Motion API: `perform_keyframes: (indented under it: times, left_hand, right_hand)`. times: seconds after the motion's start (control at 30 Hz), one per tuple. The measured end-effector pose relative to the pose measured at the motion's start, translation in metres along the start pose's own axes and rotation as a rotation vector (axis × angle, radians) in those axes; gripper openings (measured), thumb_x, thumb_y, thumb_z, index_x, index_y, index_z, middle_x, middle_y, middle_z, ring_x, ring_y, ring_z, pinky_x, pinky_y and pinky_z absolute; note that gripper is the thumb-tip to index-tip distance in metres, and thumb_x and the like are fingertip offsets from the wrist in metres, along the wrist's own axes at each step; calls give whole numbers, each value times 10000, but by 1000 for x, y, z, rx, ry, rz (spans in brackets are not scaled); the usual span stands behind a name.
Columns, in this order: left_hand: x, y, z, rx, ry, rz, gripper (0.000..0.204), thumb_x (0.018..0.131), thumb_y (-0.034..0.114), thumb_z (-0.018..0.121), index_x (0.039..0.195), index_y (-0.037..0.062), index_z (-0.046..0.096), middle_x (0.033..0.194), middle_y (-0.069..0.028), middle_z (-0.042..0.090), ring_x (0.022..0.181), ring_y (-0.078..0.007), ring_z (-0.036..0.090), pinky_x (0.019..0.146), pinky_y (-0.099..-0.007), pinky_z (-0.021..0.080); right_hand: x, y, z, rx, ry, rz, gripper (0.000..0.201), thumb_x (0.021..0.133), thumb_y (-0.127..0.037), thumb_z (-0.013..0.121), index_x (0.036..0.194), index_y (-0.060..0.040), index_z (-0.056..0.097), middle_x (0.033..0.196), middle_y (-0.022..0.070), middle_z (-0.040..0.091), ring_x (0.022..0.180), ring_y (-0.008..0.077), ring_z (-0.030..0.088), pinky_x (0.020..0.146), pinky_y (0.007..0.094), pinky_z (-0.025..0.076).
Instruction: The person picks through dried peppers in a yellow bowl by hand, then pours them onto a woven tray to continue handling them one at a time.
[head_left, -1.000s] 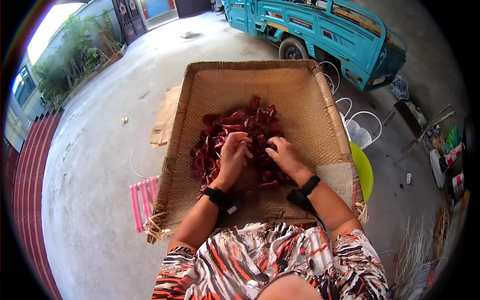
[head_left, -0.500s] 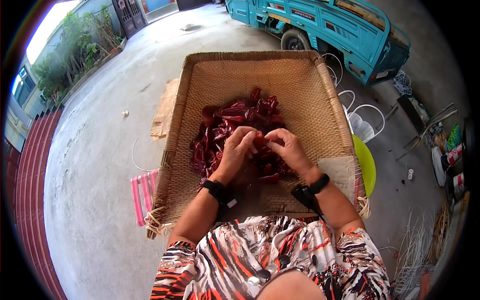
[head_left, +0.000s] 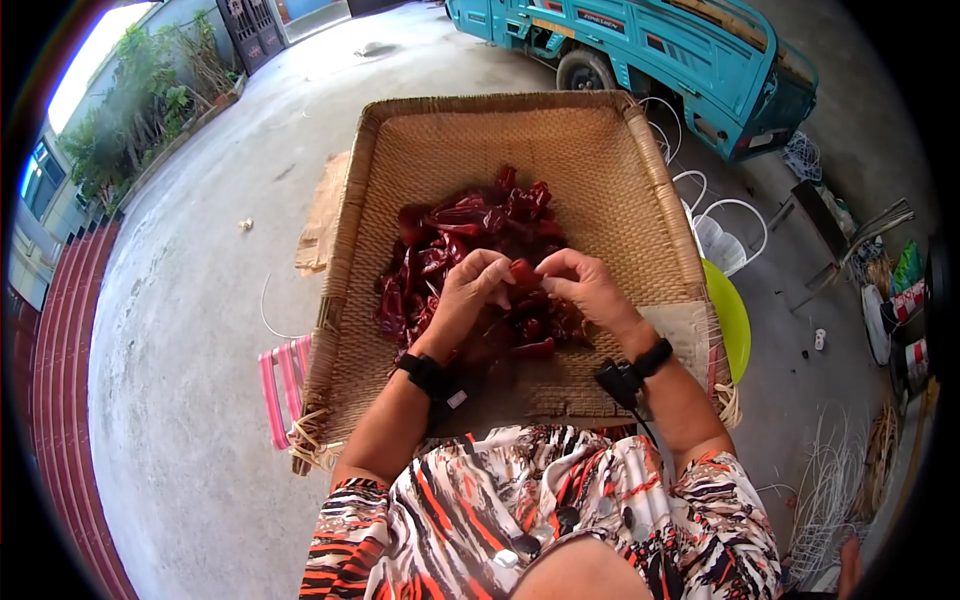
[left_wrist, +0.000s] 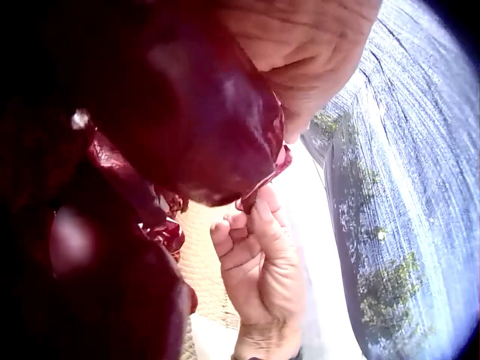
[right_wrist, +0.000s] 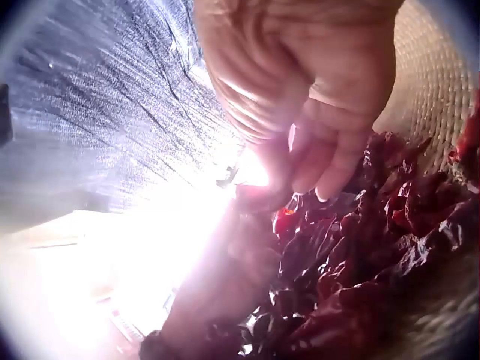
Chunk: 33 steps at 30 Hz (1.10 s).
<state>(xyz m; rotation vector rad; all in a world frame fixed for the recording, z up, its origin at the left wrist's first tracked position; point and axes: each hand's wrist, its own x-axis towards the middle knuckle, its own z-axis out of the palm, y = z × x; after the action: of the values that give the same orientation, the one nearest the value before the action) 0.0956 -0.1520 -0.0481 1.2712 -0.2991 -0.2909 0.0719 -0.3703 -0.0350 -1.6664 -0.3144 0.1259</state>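
Inside woven basket (head_left: 400, 140), dried red peppers (head_left: 470, 215)

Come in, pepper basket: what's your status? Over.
Left hand and right hand pinching one red pepper. Pile of peppers below, in woven basket. Nothing visibly in the way.

Beyond the basket (head_left: 420, 150), on the side of the teal vehicle (head_left: 690, 70), we can read small letters, which look like ZONGSHEN. Its rear plate (head_left: 762, 139) and the white label (head_left: 457, 399) above the basket's near part are too small for us.
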Motion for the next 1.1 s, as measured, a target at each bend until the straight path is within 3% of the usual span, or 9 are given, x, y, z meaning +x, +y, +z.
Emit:
perform_keyframes:
  times: [0.1,0.27,0.4,0.43,0.57,0.7,0.8,0.93,1.1]
  left_hand:
    - [0,4,-1,328,131,89,126,934,129,634,1013,38,596,844,-11,617,627,-75,545,572,-221,464]
    - [3,-7,-12,872,10,276,298,809,71,719,1074,46,584,902,-48,608,695,-147,597,640,-286,501]
    - [-1,-4,-5,1178,-75,277,452,748,107,737,1167,99,568,1026,-85,599,925,-279,622,802,-374,510]
    - [-1,-6,-5,1195,-92,265,462,752,111,735,1181,105,562,1018,-85,599,938,-281,621,806,-372,510]
    - [-4,-2,0,1207,-73,239,403,760,93,720,1143,105,595,1014,-83,603,907,-271,627,790,-361,516]
    - [1,-4,1,994,-54,462,249,816,55,689,1054,67,615,932,-56,624,806,-189,626,718,-305,511]
    - [-1,-3,5,523,-86,130,137,874,37,655,998,42,599,858,-14,627,756,-95,584,672,-243,482]
    - [-5,2,7,372,-161,69,77,924,93,640,948,41,589,832,2,624,724,-54,558,654,-217,473]
    - [-4,3,8,203,-145,-18,130,954,155,626,985,31,600,846,-9,631,719,-56,562,663,-216,479]
  right_hand:
    - [-7,-3,-19,251,260,56,184,894,-33,645,1078,-38,644,953,31,653,811,94,604,747,230,526]
    - [-24,19,-91,1140,513,-175,201,888,-55,674,1085,-36,643,968,80,661,788,143,624,750,255,559]
    - [-45,19,-119,1586,582,-425,225,905,-117,665,1082,16,626,938,92,649,818,181,615,781,298,549]
    - [-51,20,-123,1643,462,-387,289,932,-197,634,1115,25,604,912,74,632,845,183,602,801,319,543]
    - [-44,21,-103,1438,177,-298,334,956,-257,599,1173,-5,573,926,59,625,834,155,598,774,295,537]
    - [-31,9,-53,487,324,71,295,951,-228,611,1166,-28,580,997,57,626,791,124,599,717,257,522]
    - [-22,3,-11,75,99,137,298,935,-208,636,1169,-34,576,976,36,626,799,92,591,719,244,517]
    - [-18,20,19,-81,-49,-18,225,937,-186,642,1093,-25,624,893,25,615,776,70,552,677,238,486]
    - [-24,11,13,-31,-30,114,184,958,-205,612,1025,-36,642,799,-13,604,674,46,533,605,213,458]
